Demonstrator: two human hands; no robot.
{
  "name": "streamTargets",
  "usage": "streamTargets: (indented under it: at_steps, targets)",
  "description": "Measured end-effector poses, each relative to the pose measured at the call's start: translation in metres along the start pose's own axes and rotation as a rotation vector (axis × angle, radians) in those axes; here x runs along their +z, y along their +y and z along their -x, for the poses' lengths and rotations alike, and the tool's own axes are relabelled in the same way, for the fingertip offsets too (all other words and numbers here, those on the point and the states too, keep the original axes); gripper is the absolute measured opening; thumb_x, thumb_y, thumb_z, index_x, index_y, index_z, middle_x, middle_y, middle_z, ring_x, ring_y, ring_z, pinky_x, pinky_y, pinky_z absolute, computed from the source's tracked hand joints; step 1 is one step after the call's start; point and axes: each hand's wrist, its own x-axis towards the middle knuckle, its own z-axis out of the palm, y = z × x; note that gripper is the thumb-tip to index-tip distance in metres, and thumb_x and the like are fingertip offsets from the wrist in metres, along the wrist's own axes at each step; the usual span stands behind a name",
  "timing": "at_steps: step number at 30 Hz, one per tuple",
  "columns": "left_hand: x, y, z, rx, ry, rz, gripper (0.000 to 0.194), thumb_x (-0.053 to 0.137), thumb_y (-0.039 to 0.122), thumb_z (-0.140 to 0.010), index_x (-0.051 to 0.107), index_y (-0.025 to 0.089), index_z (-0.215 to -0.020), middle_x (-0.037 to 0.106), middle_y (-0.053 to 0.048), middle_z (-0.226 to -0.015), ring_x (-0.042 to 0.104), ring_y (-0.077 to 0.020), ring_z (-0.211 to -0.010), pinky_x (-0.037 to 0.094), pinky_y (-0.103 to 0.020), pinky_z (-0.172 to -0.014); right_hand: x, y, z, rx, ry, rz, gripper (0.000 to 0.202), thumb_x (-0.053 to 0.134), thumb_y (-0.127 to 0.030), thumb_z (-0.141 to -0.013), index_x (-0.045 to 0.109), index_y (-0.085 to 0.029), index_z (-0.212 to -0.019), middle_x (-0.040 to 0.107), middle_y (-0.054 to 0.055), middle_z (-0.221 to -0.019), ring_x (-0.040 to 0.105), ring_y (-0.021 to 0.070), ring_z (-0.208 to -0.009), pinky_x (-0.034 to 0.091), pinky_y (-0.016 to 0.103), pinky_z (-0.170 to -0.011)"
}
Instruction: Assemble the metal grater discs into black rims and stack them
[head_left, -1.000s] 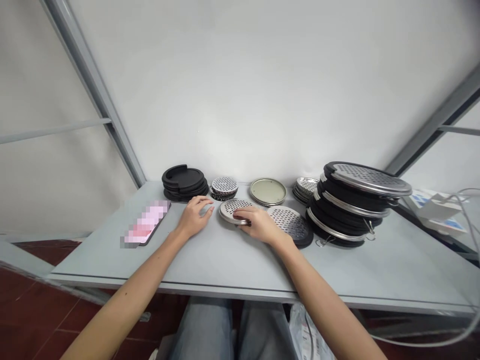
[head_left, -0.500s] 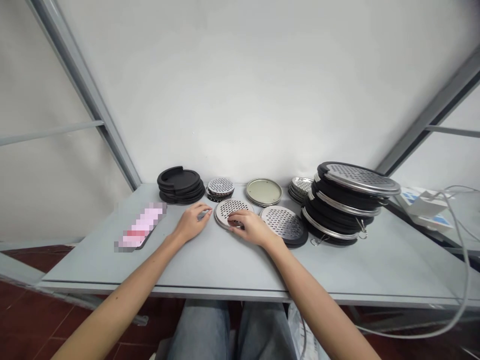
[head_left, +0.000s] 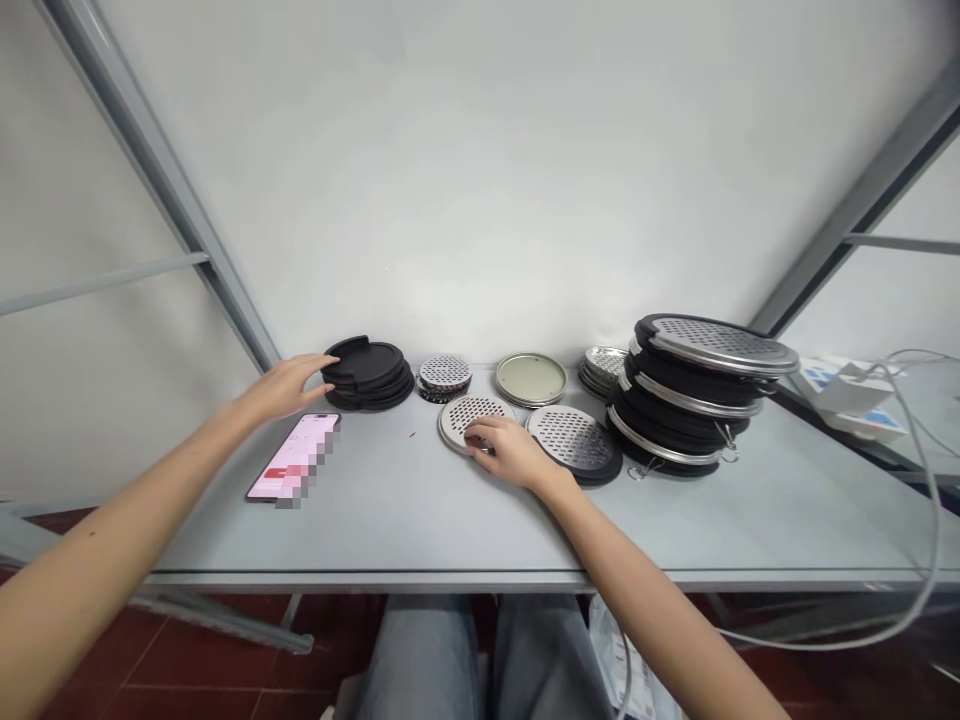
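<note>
My left hand (head_left: 296,385) reaches to the left edge of a stack of round black rubber-like covers (head_left: 367,365), thumb and fingers apart. Whether its fingertips touch the stack, I cannot tell. My right hand (head_left: 502,450) has its fingers curled over the right part of a round perforated metal plate (head_left: 469,415) lying on the table; the fingers hide part of that plate. Beside it, to the right, a similar perforated plate (head_left: 566,435) sits in a black cover.
A phone (head_left: 292,455) with a lit screen lies at left. Along the wall are small perforated discs (head_left: 445,371), pale-green round plates (head_left: 531,378) and more metal discs (head_left: 605,360). A tall stack of covered plates with wire clasps (head_left: 690,400) and a white cable (head_left: 932,520) are at right.
My left hand has moved left and away from the perforated plate, to the stack of black covers. My right hand has stayed at the plate. The view has shifted slightly.
</note>
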Motion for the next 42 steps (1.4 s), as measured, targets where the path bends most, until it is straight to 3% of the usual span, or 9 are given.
streamTargets:
  at_steps: [5, 9, 13, 17, 21, 26, 32, 36, 42]
  targets:
    - [0.008, 0.004, -0.005, -0.068, -0.052, -0.167, 0.045, 0.043, 0.045, -0.088, 0.059, 0.017, -0.120, 0.060, -0.012, -0.127, 0.060, -0.0319, -0.110, 0.046, -0.043, -0.091, 0.000, 0.001, -0.002, -0.001, 0.003, -0.013, 0.011, 0.058, -0.024, -0.088, 0.065, -0.017, -0.094, 0.066, 0.008, -0.094, 0.059, 0.0195, -0.091, 0.044, 0.031, -0.083]
    - [-0.003, 0.018, -0.015, -0.057, -0.102, -0.307, 0.032, 0.049, 0.038, -0.087, 0.063, 0.017, -0.106, 0.065, -0.013, -0.114, 0.061, -0.0335, -0.104, 0.044, -0.044, -0.088, 0.000, 0.002, -0.003, -0.002, 0.003, -0.022, 0.010, 0.058, -0.023, -0.088, 0.064, -0.017, -0.093, 0.066, 0.007, -0.093, 0.059, 0.0191, -0.091, 0.044, 0.031, -0.083]
    - [-0.014, 0.021, -0.019, -0.018, -0.081, -0.320, 0.030, 0.051, 0.045, -0.086, 0.063, 0.019, -0.095, 0.066, -0.013, -0.107, 0.063, -0.0335, -0.101, 0.043, -0.043, -0.087, 0.002, 0.003, -0.002, 0.001, 0.006, -0.018, 0.010, 0.058, -0.023, -0.088, 0.064, -0.017, -0.094, 0.066, 0.007, -0.093, 0.059, 0.0191, -0.092, 0.044, 0.031, -0.084]
    - [-0.014, 0.015, -0.018, 0.030, -0.028, -0.302, 0.039, 0.050, 0.058, -0.084, 0.063, 0.021, -0.085, 0.068, -0.011, -0.092, 0.065, -0.0311, -0.091, 0.045, -0.041, -0.083, 0.003, 0.004, -0.002, 0.006, 0.010, -0.009, 0.011, 0.059, -0.024, -0.088, 0.064, -0.018, -0.096, 0.066, 0.007, -0.094, 0.059, 0.0192, -0.093, 0.044, 0.031, -0.085]
    - [-0.008, 0.001, -0.014, 0.050, 0.014, -0.218, 0.044, 0.045, 0.061, -0.087, 0.063, 0.020, -0.091, 0.068, -0.009, -0.089, 0.066, -0.0269, -0.081, 0.048, -0.038, -0.077, 0.004, 0.005, -0.002, 0.003, 0.004, -0.004, 0.011, 0.059, -0.023, -0.087, 0.064, -0.018, -0.096, 0.066, 0.007, -0.095, 0.059, 0.0195, -0.094, 0.044, 0.031, -0.085]
    - [-0.009, -0.021, -0.010, 0.069, 0.099, -0.157, 0.048, 0.042, 0.060, -0.090, 0.064, 0.020, -0.101, 0.069, -0.009, -0.099, 0.066, -0.0264, -0.091, 0.045, -0.042, -0.089, 0.002, 0.003, -0.002, 0.001, -0.010, -0.004, 0.011, 0.058, -0.022, -0.088, 0.064, -0.017, -0.096, 0.066, 0.006, -0.094, 0.059, 0.0189, -0.092, 0.044, 0.031, -0.085]
    - [-0.024, -0.030, 0.003, 0.141, 0.228, -0.225, 0.066, 0.024, 0.068, -0.094, 0.063, 0.015, -0.104, 0.067, -0.004, -0.100, 0.062, -0.0236, -0.098, 0.044, -0.048, -0.095, 0.006, 0.001, 0.000, 0.087, 0.012, 0.105, 0.056, 0.073, -0.038, -0.076, 0.055, -0.016, -0.124, 0.056, 0.016, -0.125, 0.051, 0.0297, -0.118, 0.042, 0.043, -0.097]
    - [-0.029, -0.015, 0.013, 0.205, 0.307, -0.184, 0.049, 0.037, 0.058, -0.096, 0.064, 0.018, -0.103, 0.068, -0.002, -0.102, 0.062, -0.0218, -0.098, 0.038, -0.054, -0.104, 0.011, 0.000, 0.000, 0.114, -0.020, 0.179, 0.052, 0.071, -0.040, -0.080, 0.054, -0.016, -0.123, 0.055, 0.017, -0.126, 0.050, 0.0314, -0.120, 0.043, 0.046, -0.097]
    - [-0.035, 0.036, 0.027, 0.178, 0.366, -0.051, 0.015, 0.055, 0.038, -0.091, 0.065, 0.029, -0.098, 0.069, -0.002, -0.107, 0.065, -0.0245, -0.102, 0.036, -0.050, -0.109, 0.011, -0.007, -0.005, 0.019, -0.072, 0.318, 0.023, 0.060, -0.027, -0.089, 0.058, -0.015, -0.109, 0.063, 0.015, -0.110, 0.055, 0.0291, -0.112, 0.045, 0.044, -0.094]
